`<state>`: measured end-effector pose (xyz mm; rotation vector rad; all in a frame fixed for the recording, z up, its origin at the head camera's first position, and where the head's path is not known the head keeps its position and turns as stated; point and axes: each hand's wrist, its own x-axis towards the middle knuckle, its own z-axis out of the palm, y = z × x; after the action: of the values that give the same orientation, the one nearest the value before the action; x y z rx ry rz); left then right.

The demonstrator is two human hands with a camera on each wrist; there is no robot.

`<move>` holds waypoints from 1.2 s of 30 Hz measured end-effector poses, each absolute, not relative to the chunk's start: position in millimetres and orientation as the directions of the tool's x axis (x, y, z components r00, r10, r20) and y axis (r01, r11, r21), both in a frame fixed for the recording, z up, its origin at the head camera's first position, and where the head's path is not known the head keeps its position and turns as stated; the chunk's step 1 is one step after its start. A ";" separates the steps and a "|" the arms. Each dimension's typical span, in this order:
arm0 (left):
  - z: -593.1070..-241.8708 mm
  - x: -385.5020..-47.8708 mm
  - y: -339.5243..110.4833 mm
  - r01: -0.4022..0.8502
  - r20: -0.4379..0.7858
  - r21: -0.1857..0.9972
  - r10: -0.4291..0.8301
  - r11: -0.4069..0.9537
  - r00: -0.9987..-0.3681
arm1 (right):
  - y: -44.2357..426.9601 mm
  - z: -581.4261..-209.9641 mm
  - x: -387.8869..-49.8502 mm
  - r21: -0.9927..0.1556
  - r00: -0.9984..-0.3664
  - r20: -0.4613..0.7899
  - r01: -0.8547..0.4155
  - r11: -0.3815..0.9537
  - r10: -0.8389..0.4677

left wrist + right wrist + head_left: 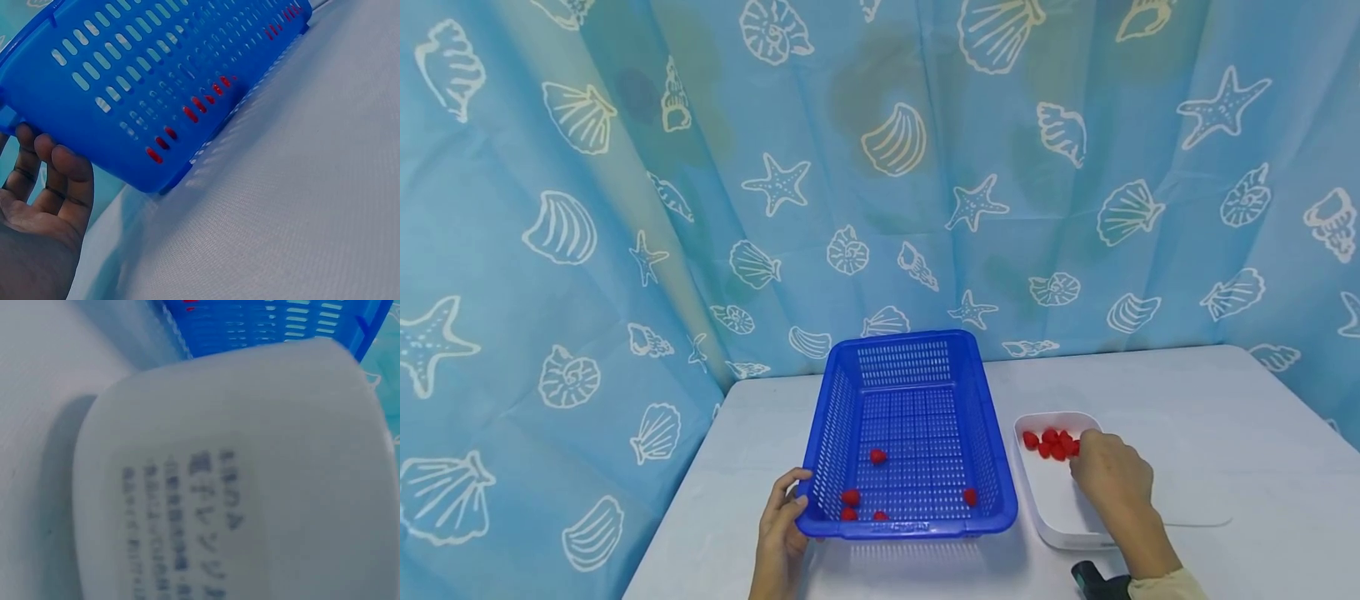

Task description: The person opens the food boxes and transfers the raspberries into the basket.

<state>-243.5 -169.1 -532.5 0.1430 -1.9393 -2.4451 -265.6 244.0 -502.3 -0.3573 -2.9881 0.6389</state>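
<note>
My left hand point(781, 525) grips the near-left corner of a blue plastic basket point(906, 527), its fingers bent at the rim. In the left wrist view, that hand point(47, 200) is beside the basket's slotted wall point(144, 69). Several small red berry-like pieces point(877, 457) lie apart on the basket floor, mostly toward the near side. My right hand point(1112, 471) reaches into a white rectangular container point(1060, 508), at a cluster of red pieces point(1050, 437). Its fingertips are hidden, so any hold does not show. In the right wrist view, the printed container wall point(300, 462) fills most of the picture.
A white-covered table point(1240, 433) bears both containers, the basket left of the white one. A thin pale strip point(1198, 524) lies right of the white container. Behind and to the left hangs a blue shell-patterned curtain point(850, 200).
</note>
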 end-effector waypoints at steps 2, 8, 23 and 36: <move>-532.6 -243.9 -168.9 -0.050 -0.068 0.973 -0.074 -0.227 -0.995 | 244.1 -502.5 -265.9 -0.412 -0.969 0.019 0.218 0.885 0.247; -532.5 -244.6 -168.4 -0.051 -0.071 0.974 -0.079 -0.222 -0.994 | 244.3 -504.9 -266.9 -0.422 -0.964 0.008 0.238 0.875 0.267; -530.6 -243.3 -169.2 -0.050 -0.068 0.971 -0.071 -0.234 -0.995 | 253.8 -492.5 -264.1 -0.473 -0.969 -0.011 0.221 0.853 0.245; -531.2 -243.7 -168.2 -0.058 -0.082 0.968 -0.087 -0.244 -0.993 | 267.6 -484.5 -265.8 -0.530 -0.972 -0.029 0.211 0.821 0.232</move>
<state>-243.7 -168.2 -531.2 0.1840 -1.9208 -2.4563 -265.8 267.6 -484.5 -0.3607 -2.9627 0.8556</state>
